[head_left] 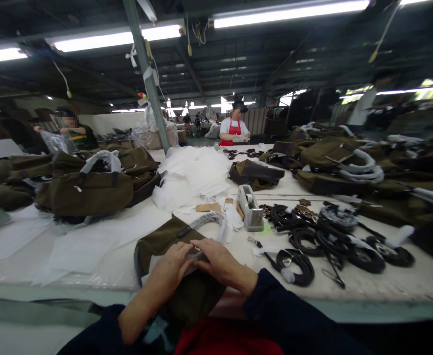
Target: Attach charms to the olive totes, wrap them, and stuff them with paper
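An olive-green bag (pixel 164 234) with dark trim lies at the table's front edge, right before me. Its far handle (pixel 218 222) arches up, wrapped in white material. My left hand (pixel 168 268) and my right hand (pixel 219 264) meet over the near side of the bag, fingertips almost touching. Both have bent fingers closed around the near handle (pixel 197 256), which shows only in part between them, with some pale wrapping. White paper (pixel 152 266) peeks out beside my left hand. The fingers hide most of what they grip.
A tape dispenser (pixel 251 209) stands behind the bag. Coiled black straps (pixel 305 244) lie to the right. White sheets (pixel 197 170) are heaped at the back. Olive bags (pixel 90 192) are piled left, with more bags (pixel 334 158) right. A person in a red apron (pixel 234 128) stands across the table.
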Demonstrator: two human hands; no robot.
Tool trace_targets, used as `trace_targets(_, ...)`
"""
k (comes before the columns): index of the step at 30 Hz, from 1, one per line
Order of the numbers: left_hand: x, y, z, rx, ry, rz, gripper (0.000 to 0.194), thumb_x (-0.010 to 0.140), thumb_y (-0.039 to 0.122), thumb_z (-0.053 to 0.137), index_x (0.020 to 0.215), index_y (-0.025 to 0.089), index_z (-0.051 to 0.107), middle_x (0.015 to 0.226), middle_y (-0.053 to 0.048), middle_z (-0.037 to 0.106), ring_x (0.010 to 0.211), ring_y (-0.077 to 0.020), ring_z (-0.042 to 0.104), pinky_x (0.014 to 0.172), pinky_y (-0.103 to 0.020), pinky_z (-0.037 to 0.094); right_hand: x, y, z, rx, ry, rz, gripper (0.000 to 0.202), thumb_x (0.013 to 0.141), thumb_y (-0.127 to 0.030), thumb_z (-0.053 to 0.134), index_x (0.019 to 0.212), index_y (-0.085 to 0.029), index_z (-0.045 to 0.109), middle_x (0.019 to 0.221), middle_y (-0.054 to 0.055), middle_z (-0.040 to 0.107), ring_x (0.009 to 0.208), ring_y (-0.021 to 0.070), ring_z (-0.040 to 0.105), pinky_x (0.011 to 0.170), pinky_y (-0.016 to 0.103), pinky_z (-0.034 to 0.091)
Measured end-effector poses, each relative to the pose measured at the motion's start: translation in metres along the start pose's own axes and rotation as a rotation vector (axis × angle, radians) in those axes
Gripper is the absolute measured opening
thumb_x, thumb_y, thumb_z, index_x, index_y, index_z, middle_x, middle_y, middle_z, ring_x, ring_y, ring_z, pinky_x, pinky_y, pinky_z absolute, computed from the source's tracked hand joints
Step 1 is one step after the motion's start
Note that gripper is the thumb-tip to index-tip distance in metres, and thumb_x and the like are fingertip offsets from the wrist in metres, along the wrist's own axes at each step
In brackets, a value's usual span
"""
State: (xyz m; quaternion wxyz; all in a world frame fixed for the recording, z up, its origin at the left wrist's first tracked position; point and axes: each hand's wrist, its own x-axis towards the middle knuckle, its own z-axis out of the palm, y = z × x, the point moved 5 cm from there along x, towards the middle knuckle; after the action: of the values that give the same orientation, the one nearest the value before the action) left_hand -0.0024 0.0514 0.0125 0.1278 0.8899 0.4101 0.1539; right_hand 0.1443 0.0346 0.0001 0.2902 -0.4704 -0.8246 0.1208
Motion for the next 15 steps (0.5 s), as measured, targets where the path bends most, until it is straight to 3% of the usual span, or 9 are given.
trace_targets(4, -0.012, -0.018, -0.011, 0.236, -0.054, -0.116, 0.034, 0.092, 0.032, 0.053, 0.122, 0.017, 0.058, 0.116, -0.01, 0.064, 0.109, -0.0274, 0.056, 0.093, -0.044, 0.041, 0.004, 0.007, 0.018, 0.028, -0.054, 0.046, 0.035, 0.082, -0.032, 0.073, 0.113, -0.018, 0.065, 0.107, 0.007, 0.065, 0.1, 0.0225, 0.057, 0.09, 0.035, 0.046)
trace_targets(7, -0.016, -0.023, -0.016, 0.287, -0.072, -0.132, 0.028, 0.09, 0.035, 0.058, 0.113, 0.021, 0.063, 0.11, -0.007, 0.066, 0.106, -0.0267, 0.056, 0.09, -0.042, 0.04, 0.008, 0.009, 0.017, 0.061, -0.066, 0.053, 0.028, 0.083, -0.035, 0.071, 0.105, -0.018, 0.067, 0.103, 0.006, 0.066, 0.099, 0.0208, 0.057, 0.089, 0.032, 0.045)
trace_targets(10, -0.013, -0.023, -0.018, 0.291, -0.072, -0.138, 0.026, 0.086, 0.035, 0.063, 0.108, 0.023, 0.064, 0.107, -0.005, 0.065, 0.104, -0.0257, 0.055, 0.088, -0.04, 0.04, 0.018, 0.009, 0.012, 0.006, -0.074, 0.108, 0.026, 0.088, -0.037, 0.065, 0.107, -0.02, 0.067, 0.098, 0.005, 0.068, 0.094, 0.0204, 0.058, 0.083, 0.031, 0.044)
trace_targets(15, -0.012, -0.007, -0.018, 0.383, 0.049, -0.09, 0.042, 0.083, 0.02, 0.064, 0.125, 0.021, 0.056, 0.125, -0.008, 0.058, 0.114, -0.0273, 0.05, 0.097, -0.042, 0.038, 0.03, 0.005, 0.016, -0.2, -0.171, 0.064, 0.022, 0.085, -0.044, 0.067, 0.096, -0.025, 0.071, 0.092, 0.004, 0.068, 0.089, 0.0221, 0.056, 0.072, 0.032, 0.039)
